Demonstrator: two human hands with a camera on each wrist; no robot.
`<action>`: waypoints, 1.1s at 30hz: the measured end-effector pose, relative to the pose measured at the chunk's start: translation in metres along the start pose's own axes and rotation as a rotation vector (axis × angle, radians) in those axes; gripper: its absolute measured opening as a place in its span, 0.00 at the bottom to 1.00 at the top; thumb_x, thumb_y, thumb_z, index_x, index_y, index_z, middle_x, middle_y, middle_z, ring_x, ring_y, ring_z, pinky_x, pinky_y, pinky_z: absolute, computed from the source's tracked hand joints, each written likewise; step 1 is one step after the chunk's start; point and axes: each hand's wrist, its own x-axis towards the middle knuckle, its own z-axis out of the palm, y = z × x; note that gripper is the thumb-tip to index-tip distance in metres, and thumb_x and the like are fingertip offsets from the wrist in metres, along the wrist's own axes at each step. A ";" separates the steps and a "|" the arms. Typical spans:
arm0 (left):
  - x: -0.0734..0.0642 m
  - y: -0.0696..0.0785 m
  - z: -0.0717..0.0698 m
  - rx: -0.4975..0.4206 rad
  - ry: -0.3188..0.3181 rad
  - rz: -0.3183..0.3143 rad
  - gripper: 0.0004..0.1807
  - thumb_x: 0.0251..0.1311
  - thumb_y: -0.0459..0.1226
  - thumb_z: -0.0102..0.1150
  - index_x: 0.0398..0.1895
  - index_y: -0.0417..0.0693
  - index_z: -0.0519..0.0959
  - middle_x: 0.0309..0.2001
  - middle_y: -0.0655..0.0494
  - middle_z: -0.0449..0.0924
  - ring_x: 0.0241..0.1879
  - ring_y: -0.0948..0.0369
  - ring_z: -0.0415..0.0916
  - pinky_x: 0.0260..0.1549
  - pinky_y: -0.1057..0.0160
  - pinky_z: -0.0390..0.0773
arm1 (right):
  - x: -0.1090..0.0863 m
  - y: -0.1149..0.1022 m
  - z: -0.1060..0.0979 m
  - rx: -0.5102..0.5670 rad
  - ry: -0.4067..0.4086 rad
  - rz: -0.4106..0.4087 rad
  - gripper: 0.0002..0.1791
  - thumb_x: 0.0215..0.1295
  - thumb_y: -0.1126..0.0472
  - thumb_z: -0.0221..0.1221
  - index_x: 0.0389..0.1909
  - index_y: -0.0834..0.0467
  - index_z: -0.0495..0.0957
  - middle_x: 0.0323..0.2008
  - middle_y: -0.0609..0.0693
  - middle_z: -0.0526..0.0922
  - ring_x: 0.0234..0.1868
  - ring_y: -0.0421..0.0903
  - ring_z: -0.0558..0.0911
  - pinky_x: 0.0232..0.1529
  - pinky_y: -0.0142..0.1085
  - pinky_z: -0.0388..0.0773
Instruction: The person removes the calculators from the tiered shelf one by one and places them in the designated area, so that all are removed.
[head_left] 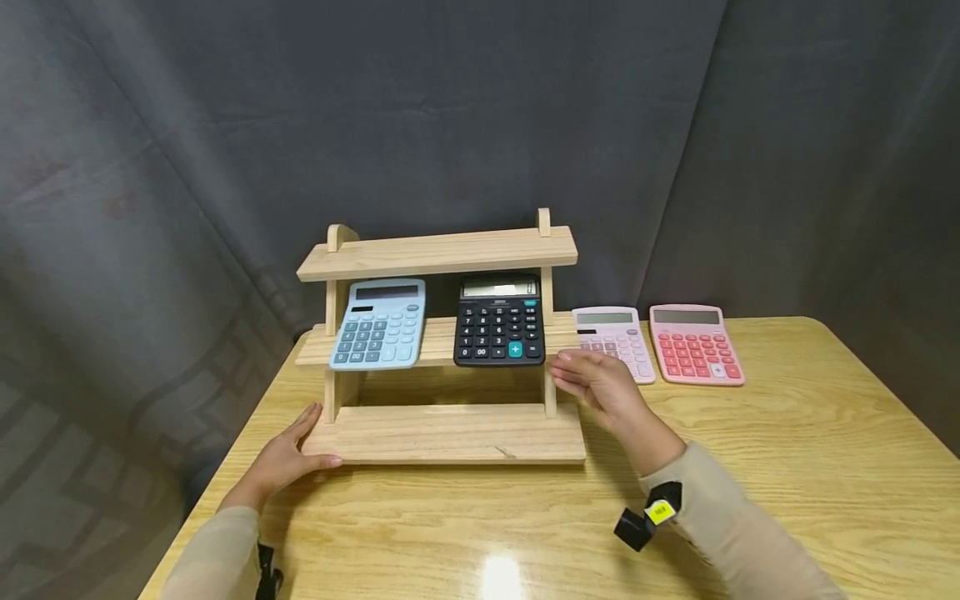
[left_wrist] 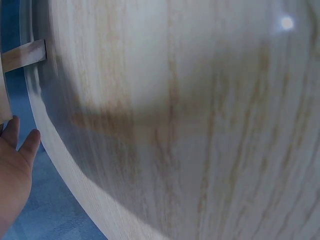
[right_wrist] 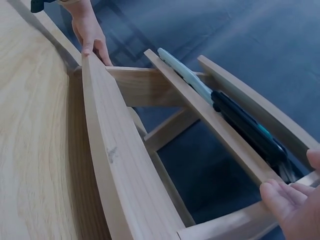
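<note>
A light wooden three-tier shelf (head_left: 457,435) stands on the table. My left hand (head_left: 288,457) holds the left end of its bottom board, thumb at the front edge and fingers along the side; the right wrist view also shows this left hand (right_wrist: 91,35). At the other end, my right hand (head_left: 603,392) has its fingers nearly straight beside the middle board, and its fingertips (right_wrist: 272,192) appear to touch that board's end. On the middle tier lean a light blue calculator (head_left: 378,325) and, to its right, a black calculator (head_left: 499,323).
Right of the shelf, a pale pink calculator (head_left: 618,337), partly hidden by the shelf and right hand, lies beside a brighter pink calculator (head_left: 697,343). The wooden table (head_left: 817,450) ends at a dark grey curtain (head_left: 465,108) behind.
</note>
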 end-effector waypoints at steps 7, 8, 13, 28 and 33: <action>0.001 -0.001 -0.002 -0.017 -0.008 -0.008 0.57 0.36 0.53 0.65 0.66 0.43 0.42 0.66 0.41 0.38 0.61 0.40 0.38 0.53 0.40 0.45 | 0.005 0.006 0.012 -0.058 0.057 -0.022 0.07 0.57 0.73 0.51 0.38 0.69 0.71 0.24 0.51 0.80 0.29 0.43 0.80 0.40 0.37 0.73; 0.001 -0.001 -0.002 -0.018 -0.007 -0.008 0.57 0.36 0.53 0.65 0.66 0.43 0.42 0.66 0.41 0.38 0.61 0.40 0.38 0.53 0.40 0.45 | 0.006 0.007 0.014 -0.074 0.068 -0.027 0.09 0.57 0.73 0.51 0.39 0.71 0.70 0.24 0.51 0.80 0.29 0.43 0.80 0.39 0.37 0.74; 0.002 0.000 -0.002 -0.013 -0.005 -0.007 0.57 0.36 0.53 0.65 0.66 0.42 0.42 0.65 0.41 0.38 0.61 0.40 0.39 0.53 0.40 0.45 | 0.009 0.013 0.018 -0.124 0.097 -0.043 0.16 0.56 0.72 0.52 0.46 0.75 0.67 0.24 0.49 0.79 0.28 0.43 0.80 0.37 0.36 0.75; 0.002 -0.001 0.000 0.000 0.000 -0.012 0.57 0.36 0.54 0.65 0.66 0.42 0.43 0.65 0.41 0.39 0.61 0.40 0.39 0.53 0.40 0.45 | 0.015 0.020 0.030 -0.120 0.190 -0.068 0.18 0.57 0.74 0.50 0.48 0.76 0.64 0.25 0.49 0.77 0.24 0.41 0.80 0.34 0.35 0.76; 0.001 -0.001 0.000 0.005 -0.001 -0.011 0.57 0.37 0.53 0.65 0.66 0.43 0.43 0.65 0.41 0.39 0.61 0.40 0.39 0.53 0.40 0.45 | 0.017 0.024 0.031 -0.077 0.202 -0.079 0.18 0.56 0.75 0.51 0.49 0.76 0.64 0.29 0.52 0.77 0.26 0.41 0.80 0.36 0.35 0.75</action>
